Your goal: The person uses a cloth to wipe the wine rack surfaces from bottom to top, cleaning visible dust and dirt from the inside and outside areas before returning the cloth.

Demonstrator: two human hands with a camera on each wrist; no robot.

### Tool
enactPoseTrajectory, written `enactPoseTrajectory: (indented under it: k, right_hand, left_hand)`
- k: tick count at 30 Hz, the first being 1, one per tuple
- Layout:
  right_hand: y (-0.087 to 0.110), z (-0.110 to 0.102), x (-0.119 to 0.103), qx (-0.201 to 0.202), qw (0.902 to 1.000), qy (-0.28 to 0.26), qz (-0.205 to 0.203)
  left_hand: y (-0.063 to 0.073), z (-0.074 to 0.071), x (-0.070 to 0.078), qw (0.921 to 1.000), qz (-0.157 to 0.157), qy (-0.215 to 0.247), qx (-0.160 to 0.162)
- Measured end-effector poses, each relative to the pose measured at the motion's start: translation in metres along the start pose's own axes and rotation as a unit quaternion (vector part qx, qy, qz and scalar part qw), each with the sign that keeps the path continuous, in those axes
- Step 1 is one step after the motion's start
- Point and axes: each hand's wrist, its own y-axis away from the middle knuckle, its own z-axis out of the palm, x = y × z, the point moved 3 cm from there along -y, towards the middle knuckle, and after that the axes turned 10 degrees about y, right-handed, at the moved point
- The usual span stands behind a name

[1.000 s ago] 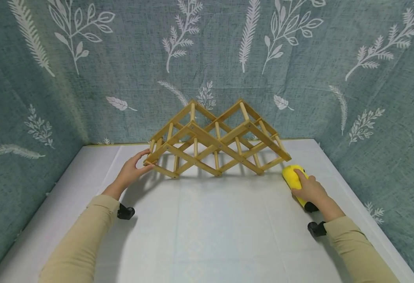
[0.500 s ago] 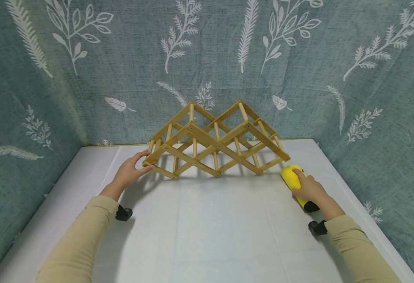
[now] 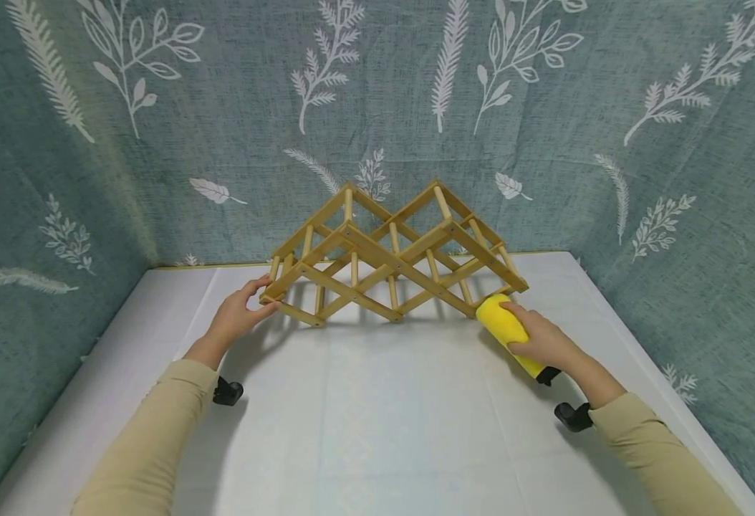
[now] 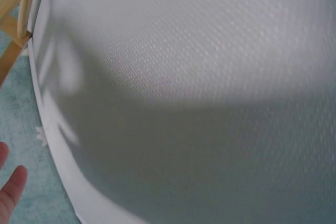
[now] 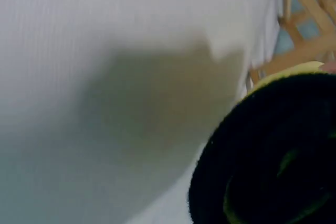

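Observation:
A folding wooden wine rack (image 3: 349, 231) stands at the back of the table, its slats crossed in a zigzag. My left hand (image 3: 234, 315) holds the rack's left end, thumb in front and fingers behind. In the left wrist view, fingertips (image 4: 14, 184) and part of the rack show at the left edge. My right hand (image 3: 541, 340) grips a yellow plush roll (image 3: 503, 320) from above. The roll's far end lies at the rack's lower right corner; whether they touch I cannot tell. Its fuzzy black end (image 5: 257, 140) fills the lower right of the right wrist view.
A white cloth covers the table (image 3: 410, 408). Grey-green leaf-patterned fabric (image 3: 248, 129) hangs behind and along both sides, close to the table edges. A black wrist camera (image 3: 228, 390) sits by the left cuff, another camera (image 3: 573, 416) by the right.
My right hand has moved left with the yellow plush roll, bringing it from beside the rack up to its right end. My left hand and the rack have stayed put.

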Motion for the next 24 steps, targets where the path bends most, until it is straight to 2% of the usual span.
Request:
enactPoseTrajectory:
  k: [4,9,13,19,24]
  right_hand:
    - [-0.008,0.015,-0.015,-0.020,0.9987,0.039,-0.026]
    - [-0.016,0.025,-0.022,-0.044,0.9965,0.065,-0.030]
    - [-0.020,0.023,-0.022,-0.034,0.9973,0.057,-0.032]
    - [-0.024,0.021,-0.015,-0.018,0.9991,0.032,-0.019]
    - [-0.022,0.016,-0.005,0.014,0.9998,0.015,-0.003]
  left_hand:
    - [-0.001,0.000,-0.002,1.0000,0.007,-0.003,0.001]
    - [0.001,-0.001,-0.001,1.0000,-0.001,0.000,0.001]
    - [0.003,-0.004,0.001,0.9999,-0.010,0.001,0.004]
    - [0.002,-0.004,0.000,1.0000,0.003,-0.003,0.007]
    - [-0.001,-0.001,-0.001,1.0000,0.004,0.003,0.003]
